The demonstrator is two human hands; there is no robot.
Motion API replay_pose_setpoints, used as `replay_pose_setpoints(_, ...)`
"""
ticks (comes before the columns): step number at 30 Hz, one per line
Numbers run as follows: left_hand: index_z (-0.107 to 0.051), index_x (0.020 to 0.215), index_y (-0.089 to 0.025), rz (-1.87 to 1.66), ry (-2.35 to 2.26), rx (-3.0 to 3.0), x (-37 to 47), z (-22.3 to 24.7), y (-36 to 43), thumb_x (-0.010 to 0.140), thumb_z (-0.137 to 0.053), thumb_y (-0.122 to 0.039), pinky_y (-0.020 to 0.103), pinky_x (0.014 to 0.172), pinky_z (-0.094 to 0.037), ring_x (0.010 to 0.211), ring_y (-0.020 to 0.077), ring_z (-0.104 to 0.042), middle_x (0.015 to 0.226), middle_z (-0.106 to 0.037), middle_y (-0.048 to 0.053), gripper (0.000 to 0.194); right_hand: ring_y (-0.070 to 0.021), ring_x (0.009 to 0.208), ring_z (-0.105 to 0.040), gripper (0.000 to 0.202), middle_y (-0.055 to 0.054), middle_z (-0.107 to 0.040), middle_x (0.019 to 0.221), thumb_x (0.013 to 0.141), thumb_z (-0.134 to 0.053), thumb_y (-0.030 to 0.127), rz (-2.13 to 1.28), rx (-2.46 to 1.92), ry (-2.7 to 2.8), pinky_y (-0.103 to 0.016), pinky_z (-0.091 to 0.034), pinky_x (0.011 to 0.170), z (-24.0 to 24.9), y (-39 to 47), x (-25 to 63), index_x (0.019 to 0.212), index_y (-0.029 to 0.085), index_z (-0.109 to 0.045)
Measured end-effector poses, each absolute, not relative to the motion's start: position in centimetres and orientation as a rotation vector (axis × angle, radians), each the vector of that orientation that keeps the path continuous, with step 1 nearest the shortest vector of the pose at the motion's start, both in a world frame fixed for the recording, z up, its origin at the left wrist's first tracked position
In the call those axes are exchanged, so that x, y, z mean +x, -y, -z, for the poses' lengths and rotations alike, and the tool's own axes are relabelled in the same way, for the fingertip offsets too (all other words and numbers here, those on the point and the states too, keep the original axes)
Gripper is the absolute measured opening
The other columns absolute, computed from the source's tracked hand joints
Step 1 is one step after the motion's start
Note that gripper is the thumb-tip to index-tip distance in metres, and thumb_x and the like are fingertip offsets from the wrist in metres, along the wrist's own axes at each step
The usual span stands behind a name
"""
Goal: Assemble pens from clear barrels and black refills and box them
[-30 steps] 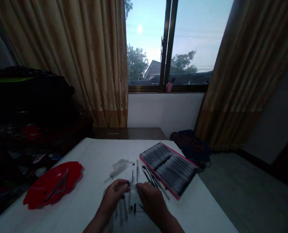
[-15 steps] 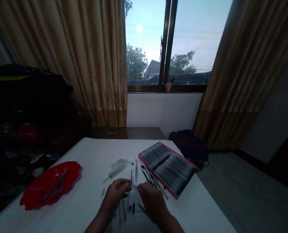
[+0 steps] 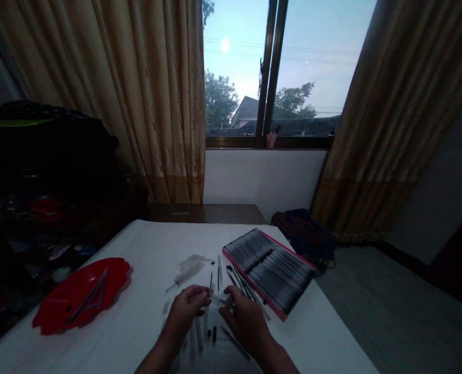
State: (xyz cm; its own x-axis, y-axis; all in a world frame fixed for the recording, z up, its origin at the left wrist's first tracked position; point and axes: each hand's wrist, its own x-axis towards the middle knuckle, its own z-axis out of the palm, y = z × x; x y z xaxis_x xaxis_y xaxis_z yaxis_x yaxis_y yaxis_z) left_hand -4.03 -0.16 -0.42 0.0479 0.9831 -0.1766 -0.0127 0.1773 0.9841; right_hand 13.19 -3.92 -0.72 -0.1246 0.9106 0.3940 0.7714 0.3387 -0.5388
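Between my hands is a thin clear tube (image 3: 217, 298). My left hand (image 3: 189, 305) pinches its left end, and a dark thin stick (image 3: 211, 281) rises beside those fingertips. At the tube's right end my right hand (image 3: 243, 314) has its thumb and index finger around it. Several dark pens (image 3: 241, 283) lie just beyond my right hand. Small black caps (image 3: 214, 334) and more clear tubes (image 3: 198, 335) rest between my forearms. A pile of clear sleeves (image 3: 189, 268) is on the table past my left hand.
A pink-edged tray (image 3: 269, 270) full of pens in rows lies at the right of the white table (image 3: 148, 249). At the left is a red scalloped plate (image 3: 51, 309) holding clear triangular pieces. Dark cluttered furniture stands further left; a cloth bundle (image 3: 304, 231) is beyond the right edge.
My right hand's thumb and index finger have spread from a tight pinch, and more of the clear tube shows between my hands. My left hand has hardly moved.
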Motion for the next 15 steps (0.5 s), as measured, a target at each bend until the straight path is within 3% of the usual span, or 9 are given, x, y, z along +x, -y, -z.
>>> replay_pose_setpoints(2,-0.065,0.079,-0.018,-1.050,-1.244,1.086,-4.06,0.44,0.14,0.057,-0.070,-0.053,0.027,0.062,-0.046,0.079,0.0224,-0.068,0.078,-0.072,0.004,0.041,-0.0166,0.069,-0.065,0.007,0.000,-0.067,0.076,0.083,-0.051,0.022,-0.211,-1.512,1.947,-0.022,-0.038,0.056,0.80,3.90,13.18,0.089,0.023,-0.055)
replay_pose_setpoints(4,-0.065,0.079,-0.019,-1.048,-1.243,1.086,-4.12,0.47,0.10,0.057,-0.070,-0.053,0.027,0.062,-0.046,0.078,0.0223,-0.068,0.076,-0.071,0.004,0.041,-0.0163,0.069,-0.064,0.015,-0.001,-0.066,0.076,0.088,-0.044,0.022,-0.144,-1.516,2.009,-0.023,-0.038,0.057,0.75,3.85,13.16,0.080,0.023,-0.056)
replay_pose_setpoints(7,-0.065,0.080,-0.018,-1.044,-1.238,1.093,-4.25,0.57,0.02,0.057,-0.071,-0.052,0.027,0.062,-0.045,0.079,0.0226,-0.068,0.077,-0.072,0.005,0.041,-0.0169,0.076,-0.065,0.016,-0.003,-0.067,0.087,0.089,-0.045,0.023,-0.179,-1.489,2.051,-0.023,-0.040,0.061,0.48,3.86,13.13,0.097,0.024,-0.058)
replay_pose_setpoints(10,-0.064,0.080,-0.018,-1.043,-1.230,1.087,-4.38,0.67,-0.05,0.057,-0.071,-0.053,0.028,0.063,-0.045,0.081,0.0231,-0.068,0.079,-0.073,0.005,0.043,-0.0185,0.077,-0.066,0.034,-0.003,-0.068,0.090,0.081,-0.056,0.023,-0.281,-1.517,1.974,-0.024,-0.042,0.063,0.34,3.93,13.08,0.114,0.021,-0.050)
replay_pose_setpoints(13,-0.064,0.080,-0.018,-1.045,-1.231,1.074,-4.48,0.73,-0.12,0.057,-0.072,-0.053,0.027,0.062,-0.045,0.081,0.0232,-0.068,0.078,-0.072,0.005,0.043,-0.0182,0.073,-0.065,0.011,-0.002,-0.067,0.080,0.084,-0.051,0.020,-0.247,-1.552,1.979,-0.024,-0.040,0.060,0.44,3.88,13.03,0.093,0.021,-0.056)
replay_pose_setpoints(15,-0.063,0.080,-0.018,-1.047,-1.238,1.070,-4.52,0.73,-0.15,0.057,-0.072,-0.053,0.027,0.062,-0.045,0.081,0.0234,-0.069,0.077,-0.072,0.005,0.043,-0.0174,0.073,-0.065,0.016,-0.003,-0.066,0.079,0.089,-0.043,0.020,-0.196,-1.528,2.032,-0.024,-0.040,0.060,0.52,3.82,13.01,0.083,0.022,-0.058)
